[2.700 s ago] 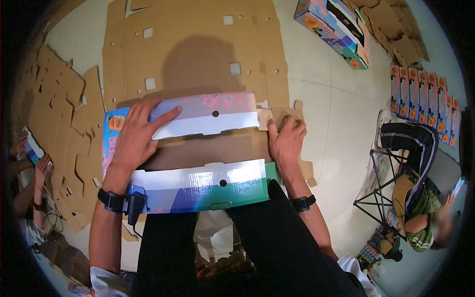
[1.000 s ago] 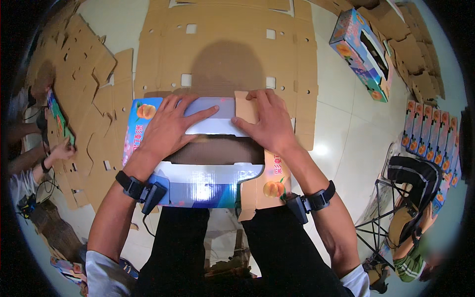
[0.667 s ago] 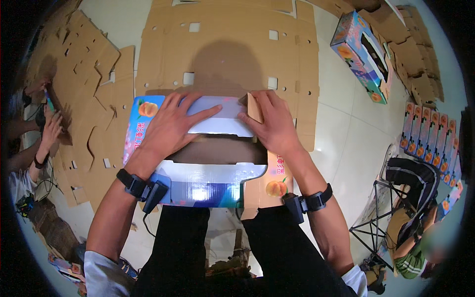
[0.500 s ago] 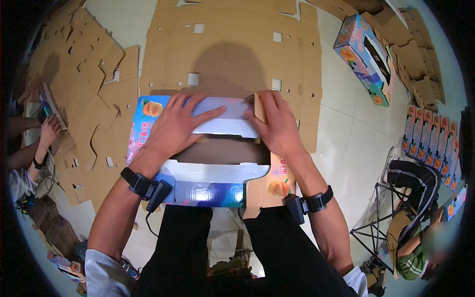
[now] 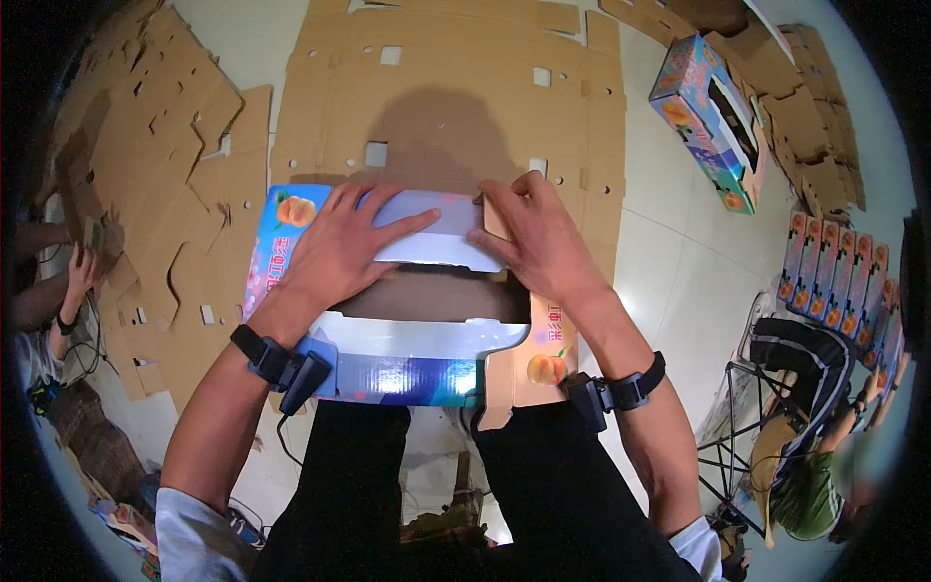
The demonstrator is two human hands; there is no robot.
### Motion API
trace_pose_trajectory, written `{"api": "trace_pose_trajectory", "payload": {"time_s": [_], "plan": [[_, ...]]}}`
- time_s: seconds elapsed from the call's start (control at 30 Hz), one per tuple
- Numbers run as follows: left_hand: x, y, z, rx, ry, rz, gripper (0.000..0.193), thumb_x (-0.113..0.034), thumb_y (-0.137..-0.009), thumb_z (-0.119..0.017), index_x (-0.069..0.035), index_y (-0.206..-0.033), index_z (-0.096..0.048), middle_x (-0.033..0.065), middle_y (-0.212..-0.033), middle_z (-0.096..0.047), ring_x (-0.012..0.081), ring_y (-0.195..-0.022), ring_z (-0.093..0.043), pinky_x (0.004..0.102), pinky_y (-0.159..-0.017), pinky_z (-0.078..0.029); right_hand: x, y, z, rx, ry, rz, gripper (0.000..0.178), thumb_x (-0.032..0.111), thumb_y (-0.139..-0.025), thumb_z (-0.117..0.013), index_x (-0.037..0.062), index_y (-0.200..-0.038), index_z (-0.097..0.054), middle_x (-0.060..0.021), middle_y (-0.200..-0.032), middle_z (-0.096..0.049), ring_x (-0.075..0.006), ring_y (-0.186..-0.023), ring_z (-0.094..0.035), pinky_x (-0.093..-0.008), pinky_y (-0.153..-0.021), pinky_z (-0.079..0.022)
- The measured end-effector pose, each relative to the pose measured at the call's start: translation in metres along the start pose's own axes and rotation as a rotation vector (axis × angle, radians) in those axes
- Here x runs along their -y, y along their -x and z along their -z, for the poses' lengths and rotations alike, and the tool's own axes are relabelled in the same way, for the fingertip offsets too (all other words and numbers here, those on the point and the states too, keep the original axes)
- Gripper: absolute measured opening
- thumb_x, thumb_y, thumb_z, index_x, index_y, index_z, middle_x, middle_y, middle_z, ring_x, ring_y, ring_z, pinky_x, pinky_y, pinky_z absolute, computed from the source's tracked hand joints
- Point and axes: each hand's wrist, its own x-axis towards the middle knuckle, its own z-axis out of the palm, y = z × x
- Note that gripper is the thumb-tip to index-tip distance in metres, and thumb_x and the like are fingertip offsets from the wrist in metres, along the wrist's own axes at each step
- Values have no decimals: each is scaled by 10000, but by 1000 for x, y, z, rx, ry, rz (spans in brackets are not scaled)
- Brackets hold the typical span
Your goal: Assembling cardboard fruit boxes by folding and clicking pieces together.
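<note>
A colourful cardboard box [image 5: 412, 376] with peach pictures rests in front of me above my legs, a long slot across its upper face. My left hand [image 5: 339, 238] lies over the left part of that face, fingers spread toward the far edge and thumb pointing right along a pale panel [image 5: 441, 233]. At the far right corner, my right hand [image 5: 545, 241] pinches a small brown cardboard flap [image 5: 497, 221] between thumb and fingers. Another flap [image 5: 498, 393] sticks out at the near right edge. The dark inside [image 5: 427, 294] shows through the slot.
Flat brown cardboard [image 5: 446, 58] lies beyond the box, with more sheets [image 5: 184, 145] to the left, near another person's hand [image 5: 82, 272]. A folded box [image 5: 703, 126] stands far right. Several boxes [image 5: 834, 262], a folding stool [image 5: 732, 427] and a person in green [image 5: 810, 495] are at right.
My right hand's fingers have bent more, and the flap at the far right corner leans further inward to the left. My left hand stays put on the box.
</note>
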Motion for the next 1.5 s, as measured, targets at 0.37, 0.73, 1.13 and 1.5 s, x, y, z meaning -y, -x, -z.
{"api": "trace_pose_trajectory", "payload": {"time_s": [0.37, 0.73, 1.13, 1.5], "plan": [[4, 0, -1, -32, 0, -42, 951, -213, -757, -871, -391, -1618, -509, 138, -1529, -537, 393, -1369, -517, 531, -1237, -385, 23, 41, 23, 122, -176, 186, 655, 436, -978, -743, 82, -1511, -600, -243, -1550, -534, -392, -1453, -502, -529, -1242, -374], [7, -4, -9, -3, -10, 19, 954, -218, -775, -895, -391, -1623, -494, 134, -1541, -528, 383, -1415, -500, 522, -1250, -368, 62, 100, 44, 376, -81, 414, 324, 229, -878, -829, 113, -1163, -727, -207, -1315, -560, -416, -1275, -559, -510, -1106, -482], [4, -1, -9, -22, -53, 21, 934, -230, -808, -881, -410, -1627, -471, 130, -1558, -511, 374, -1433, -492, 531, -1259, -354, 70, 100, 34, 432, 31, 409, 207, 241, -941, -800, 90, -999, -671, -182, -1306, -585, -385, -1203, -566, -475, -1012, -508], [4, -1, -12, -20, -51, 22, 944, -249, -819, -886, -425, -1637, -449, 122, -1561, -511, 373, -1436, -490, 534, -1255, -352, 67, 115, 25, 347, -82, 341, 279, 248, -902, -818, 70, -1017, -637, -191, -1357, -598, -401, -1293, -556, -514, -1066, -498]]}}
